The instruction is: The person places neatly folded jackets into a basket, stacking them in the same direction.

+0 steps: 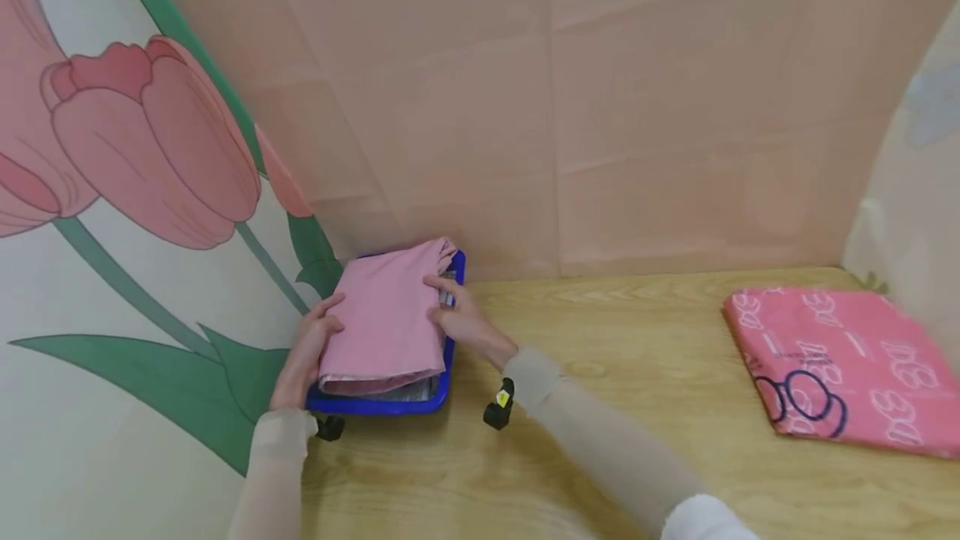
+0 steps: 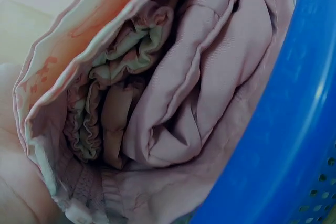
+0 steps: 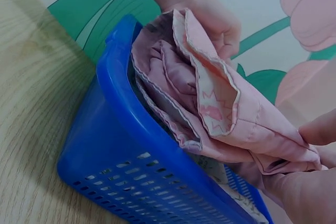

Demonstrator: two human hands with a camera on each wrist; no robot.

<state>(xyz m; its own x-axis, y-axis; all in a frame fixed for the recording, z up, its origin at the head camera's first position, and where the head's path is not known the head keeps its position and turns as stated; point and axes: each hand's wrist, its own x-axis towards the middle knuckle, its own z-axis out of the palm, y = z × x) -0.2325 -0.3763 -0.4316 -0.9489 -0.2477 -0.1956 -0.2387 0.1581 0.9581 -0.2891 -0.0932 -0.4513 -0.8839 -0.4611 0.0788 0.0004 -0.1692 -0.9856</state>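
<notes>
A folded pink cloth bundle (image 1: 386,311) lies over the top of a blue plastic basket (image 1: 446,382). The left hand (image 1: 303,352) holds its left side, fingertips on the upper face. On the opposite edge, the right hand (image 1: 467,322) pinches the cloth between thumb and fingers, as the right wrist view also shows. Seen from its end in the left wrist view, the bundle has rolled mauve fabric (image 2: 178,82) and a gathered, pale patterned piece (image 2: 131,51) tucked between its layers. Other contents under it are mostly hidden; a greyish strip shows at the basket's front.
The basket stands on a wood-grain tabletop (image 1: 600,373), close to the tulip-printed wall (image 1: 150,148) at left and the pinkish back wall (image 1: 555,107). Far to the right lies a flat, folded pink-red printed cloth or package (image 1: 840,365).
</notes>
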